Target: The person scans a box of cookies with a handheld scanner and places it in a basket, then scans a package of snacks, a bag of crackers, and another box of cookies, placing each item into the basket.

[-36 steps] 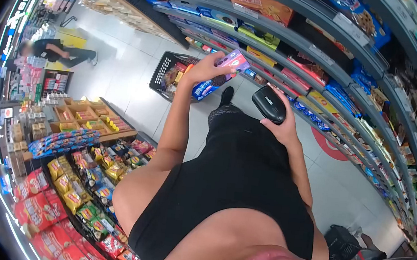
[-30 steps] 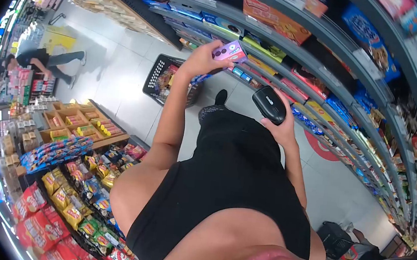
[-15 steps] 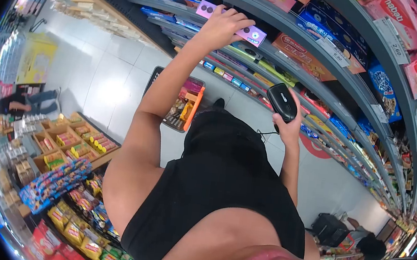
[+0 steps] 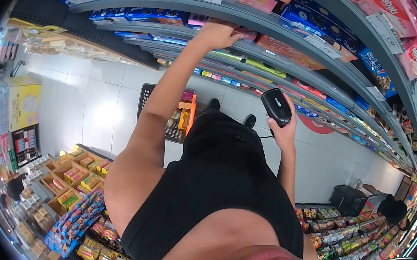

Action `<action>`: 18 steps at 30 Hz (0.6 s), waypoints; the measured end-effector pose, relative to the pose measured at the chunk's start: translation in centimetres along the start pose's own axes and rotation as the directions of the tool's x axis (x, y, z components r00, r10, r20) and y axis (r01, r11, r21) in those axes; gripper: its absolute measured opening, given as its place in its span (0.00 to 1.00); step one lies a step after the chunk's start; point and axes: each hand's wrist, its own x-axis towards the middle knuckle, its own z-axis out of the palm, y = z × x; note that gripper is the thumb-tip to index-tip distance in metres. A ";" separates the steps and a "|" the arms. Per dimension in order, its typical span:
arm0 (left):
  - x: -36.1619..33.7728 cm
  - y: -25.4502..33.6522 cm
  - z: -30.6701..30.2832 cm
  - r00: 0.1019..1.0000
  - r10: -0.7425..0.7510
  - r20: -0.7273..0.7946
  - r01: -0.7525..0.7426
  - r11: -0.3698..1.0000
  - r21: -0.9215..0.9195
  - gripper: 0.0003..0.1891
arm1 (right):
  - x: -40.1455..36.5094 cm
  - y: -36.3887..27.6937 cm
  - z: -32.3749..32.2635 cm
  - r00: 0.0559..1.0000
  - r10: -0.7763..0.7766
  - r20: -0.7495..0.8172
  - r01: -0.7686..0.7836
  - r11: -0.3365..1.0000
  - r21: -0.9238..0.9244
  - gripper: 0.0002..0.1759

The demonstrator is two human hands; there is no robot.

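Observation:
My left hand [image 4: 217, 33] reaches in under a shelf edge, its thumb showing and its other fingers mostly hidden by the shelf above. It is closed on a pink-purple biscuit box [image 4: 246, 34], which shows only in part on either side of the hand, in the row of boxes. Blue biscuit boxes [image 4: 154, 15] stand to the left of it and an orange-brown wafer box [image 4: 290, 51] to the right. Lower down, away from the shelves, my right hand [image 4: 286, 128] grips a black rounded handheld device [image 4: 276, 106] with a thin cord.
A dark shopping basket [image 4: 176, 134] with an orange handle and several packs stands on the floor beside my feet. Curved shelf edges [image 4: 261, 15] with price labels run across the front. Behind me are snack displays [image 4: 74, 174]. A person [image 4: 388, 206] is at the right rear.
My left hand has moved with the pink-purple box from in front of the shelf into the row, under the upper shelf edge. My right hand still holds the black device. The view has shifted.

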 end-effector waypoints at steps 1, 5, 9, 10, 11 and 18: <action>-0.1 0.3 0.1 0.997 0.025 -0.076 -0.025 1.000 0.001 0.23 | 0.0 -0.1 0.0 1.000 0.001 -0.002 -0.001 1.000 0.005 0.51; -2.5 0.5 0.2 0.896 0.152 -0.418 -0.194 0.979 -0.060 0.15 | 0.4 0.2 0.3 0.999 0.009 0.044 -0.009 1.000 0.004 0.51; -7.7 1.8 1.8 0.695 -0.092 -0.713 -0.220 0.917 -0.333 0.04 | 1.5 0.1 1.0 0.995 0.013 0.099 -0.014 1.000 0.007 0.51; -9.7 1.5 3.7 0.691 -0.219 -0.689 -0.139 0.895 -0.424 0.03 | 1.9 0.0 1.2 0.993 0.017 0.113 -0.018 1.000 0.008 0.51; -12.2 1.2 6.5 0.677 -0.342 -0.651 -0.059 0.857 -0.512 0.03 | 2.0 -0.2 1.4 0.992 0.022 0.126 -0.023 1.000 0.009 0.52; -35.4 -0.7 30.4 0.630 -0.772 0.085 0.745 0.571 -0.346 0.45 | 3.3 0.4 2.5 0.968 -0.104 0.226 0.131 0.985 -0.108 0.53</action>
